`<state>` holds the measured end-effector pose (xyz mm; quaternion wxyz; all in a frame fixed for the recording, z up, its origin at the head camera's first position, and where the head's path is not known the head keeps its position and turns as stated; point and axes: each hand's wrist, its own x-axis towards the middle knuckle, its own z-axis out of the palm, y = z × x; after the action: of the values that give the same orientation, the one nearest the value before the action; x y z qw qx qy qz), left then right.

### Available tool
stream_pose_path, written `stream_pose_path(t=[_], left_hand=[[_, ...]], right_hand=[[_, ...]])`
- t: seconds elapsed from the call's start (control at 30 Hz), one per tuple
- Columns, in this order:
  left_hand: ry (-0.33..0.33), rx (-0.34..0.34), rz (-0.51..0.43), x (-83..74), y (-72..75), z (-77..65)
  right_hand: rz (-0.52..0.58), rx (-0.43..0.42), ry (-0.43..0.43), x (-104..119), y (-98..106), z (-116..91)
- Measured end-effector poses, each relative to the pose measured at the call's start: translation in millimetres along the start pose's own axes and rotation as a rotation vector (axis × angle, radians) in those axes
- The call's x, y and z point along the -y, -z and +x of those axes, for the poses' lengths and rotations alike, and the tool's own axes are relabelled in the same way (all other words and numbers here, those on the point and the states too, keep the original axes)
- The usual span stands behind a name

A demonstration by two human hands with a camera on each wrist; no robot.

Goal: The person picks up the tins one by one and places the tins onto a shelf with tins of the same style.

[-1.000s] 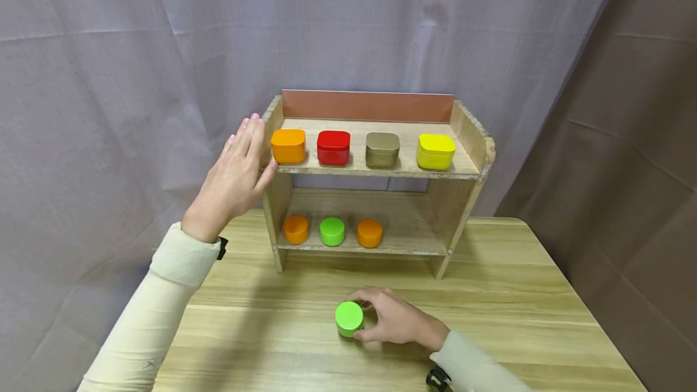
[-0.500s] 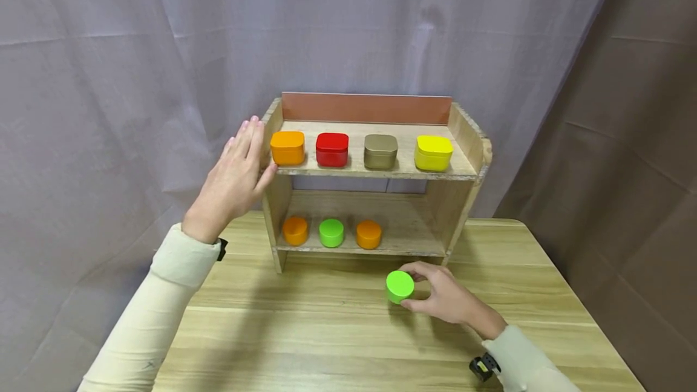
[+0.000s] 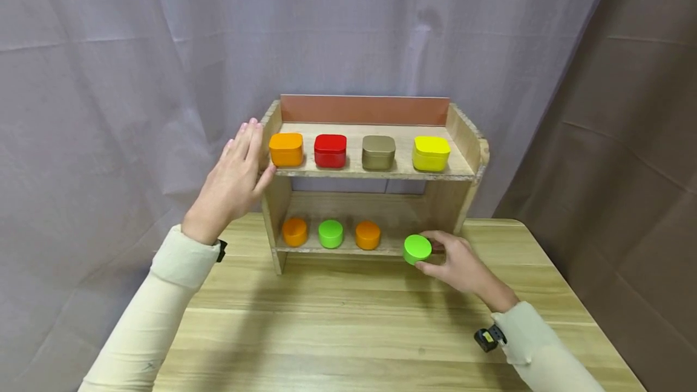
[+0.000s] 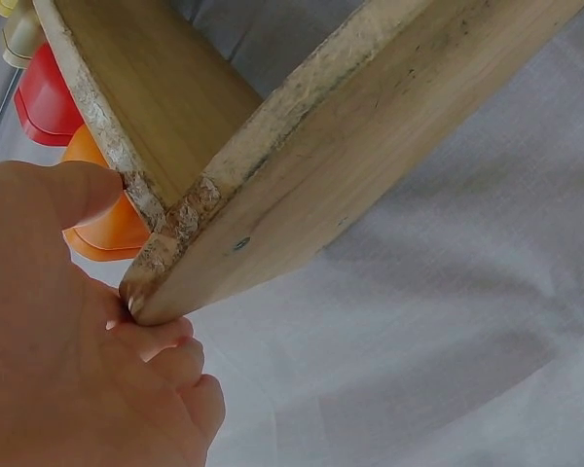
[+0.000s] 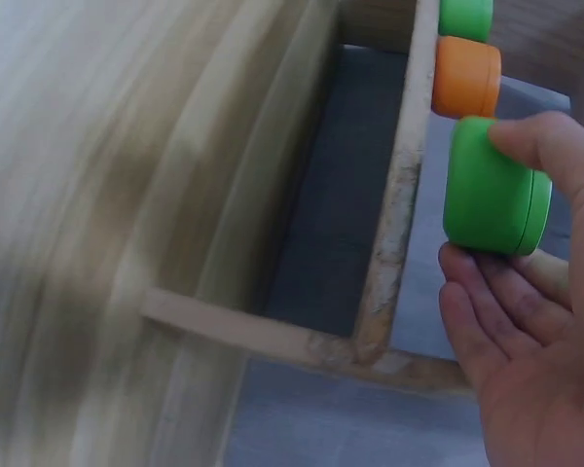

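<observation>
In the head view my right hand pinches a round lidded green container between thumb and fingers. It is at the front edge of the lower board, right of the others; whether it touches the board I cannot tell. The right wrist view shows the thumb on one side of this green container and the fingers beneath. My left hand holds the left side panel of the small wooden shelf, thumb at the front edge and fingers along the outside. That panel lies between thumb and fingers in the left wrist view.
On the lower board stand round containers: orange, green and orange. The upper board bears squarish boxes: orange, red, olive and yellow. A wooden table lies below; grey curtain hangs behind.
My right hand has lifted the green container off the table and carried it right and forward to the lower board's edge. My left hand has stayed at the shelf's left side.
</observation>
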<state>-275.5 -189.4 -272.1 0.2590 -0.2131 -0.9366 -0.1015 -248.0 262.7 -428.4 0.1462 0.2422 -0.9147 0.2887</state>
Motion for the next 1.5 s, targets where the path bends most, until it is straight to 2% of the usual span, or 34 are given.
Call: stream_pose_path(t=[0.47, 0.93, 1.27, 1.5], left_hand=[[-0.001, -0.007, 0.003, 0.8, -0.3, -0.9], [-0.006, -0.006, 0.006, -2.2, 1.0, -1.7], [-0.005, -0.005, 0.016, -2.3, -0.2, 0.0], [-0.01, 0.005, -0.001, -0.8, -2.3, 3.6]], right_hand=[[0.024, -0.052, -0.133, 11, -7, 23], [-0.005, -0.05, -0.203, 5, -18, 24], [-0.031, -0.024, -0.2, 4, -17, 26], [-0.109, -0.049, -0.122, 11, -2, 17]])
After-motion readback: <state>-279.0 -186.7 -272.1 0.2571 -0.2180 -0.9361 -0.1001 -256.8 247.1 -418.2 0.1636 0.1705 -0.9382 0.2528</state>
